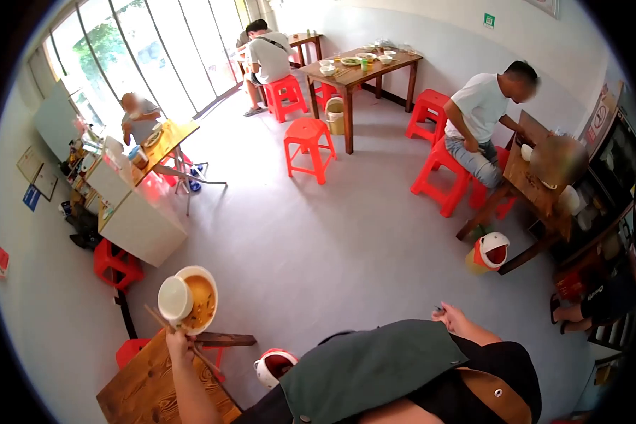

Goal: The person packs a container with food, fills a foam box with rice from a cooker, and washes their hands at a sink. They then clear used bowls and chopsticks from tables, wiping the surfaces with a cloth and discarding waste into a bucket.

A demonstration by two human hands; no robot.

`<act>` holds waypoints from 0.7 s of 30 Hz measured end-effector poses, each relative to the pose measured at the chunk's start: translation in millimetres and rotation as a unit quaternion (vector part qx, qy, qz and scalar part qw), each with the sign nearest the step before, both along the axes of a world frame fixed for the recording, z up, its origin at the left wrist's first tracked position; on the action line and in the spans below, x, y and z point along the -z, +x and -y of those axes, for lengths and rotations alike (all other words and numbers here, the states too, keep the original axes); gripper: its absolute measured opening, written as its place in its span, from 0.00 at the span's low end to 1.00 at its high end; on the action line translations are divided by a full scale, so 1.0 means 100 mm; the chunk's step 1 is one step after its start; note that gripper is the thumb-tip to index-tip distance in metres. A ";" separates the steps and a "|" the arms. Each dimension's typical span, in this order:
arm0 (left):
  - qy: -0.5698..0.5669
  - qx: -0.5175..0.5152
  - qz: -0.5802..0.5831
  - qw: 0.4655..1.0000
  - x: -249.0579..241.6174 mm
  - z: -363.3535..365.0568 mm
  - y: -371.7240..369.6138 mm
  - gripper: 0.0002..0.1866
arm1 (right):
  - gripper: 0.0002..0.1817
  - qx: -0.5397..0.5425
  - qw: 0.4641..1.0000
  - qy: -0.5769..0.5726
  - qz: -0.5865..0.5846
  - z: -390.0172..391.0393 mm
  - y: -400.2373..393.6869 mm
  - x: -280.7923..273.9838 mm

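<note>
My left hand (pixel 179 345) is closed on the rim of a large white bowl (pixel 212 286) holding orange-brown broth with dark bits. A smaller white bowl (pixel 174 298) rests inside it, covering part of the broth. Wooden chopsticks (pixel 157 318) stick out beside the same hand, gripped along with the bowl. Below them is the corner of a brown wooden table (pixel 138 385). On the other side, my right hand (pixel 456 319) is held away from my body over the floor, fingers curled. A small dark thing shows at its fingertips, too small to name.
A red-and-white bin (pixel 274 366) stands by the near table, and another bin (pixel 489 252) at right. A red stool (pixel 309 148) is mid-floor. Dishes cover a far table (pixel 346 78). Seated people (pixel 477 113) are at right, back and left. A white counter (pixel 145 222) stands left.
</note>
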State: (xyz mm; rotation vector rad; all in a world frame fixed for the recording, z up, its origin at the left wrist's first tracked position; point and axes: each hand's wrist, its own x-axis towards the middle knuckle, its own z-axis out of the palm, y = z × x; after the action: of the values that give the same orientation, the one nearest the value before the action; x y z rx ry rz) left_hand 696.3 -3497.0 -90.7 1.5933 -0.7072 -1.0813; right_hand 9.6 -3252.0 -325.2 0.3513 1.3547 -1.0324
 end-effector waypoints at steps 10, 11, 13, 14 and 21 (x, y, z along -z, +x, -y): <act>0.046 0.181 0.007 0.982 0.16 2.52 -2.72 0.15 | 0.15 -0.004 0.993 -0.080 -0.085 2.71 -1.10 -0.51; 0.042 0.202 0.014 0.978 0.21 2.82 -2.97 0.16 | 0.11 0.081 0.988 -0.113 -0.072 2.90 -1.28 -0.06; 0.043 0.235 0.014 0.971 0.29 3.41 -3.48 0.20 | 0.10 0.106 0.986 -0.099 -0.077 3.04 -1.50 0.06; 0.037 0.249 0.006 0.968 0.35 3.68 -3.74 0.22 | 0.11 0.128 0.985 -0.083 -0.080 3.15 -1.64 0.03; 0.054 0.344 0.001 0.937 0.45 5.56 -5.71 0.23 | 0.12 -0.060 0.850 -0.163 -0.498 3.64 -2.47 -0.13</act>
State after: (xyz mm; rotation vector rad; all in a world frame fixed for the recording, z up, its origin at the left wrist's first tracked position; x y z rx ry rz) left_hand 125.2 -4053.2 -135.5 1.4625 -1.2803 -1.6398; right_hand -237.3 -3616.2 -311.8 -0.6243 2.0189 -1.3793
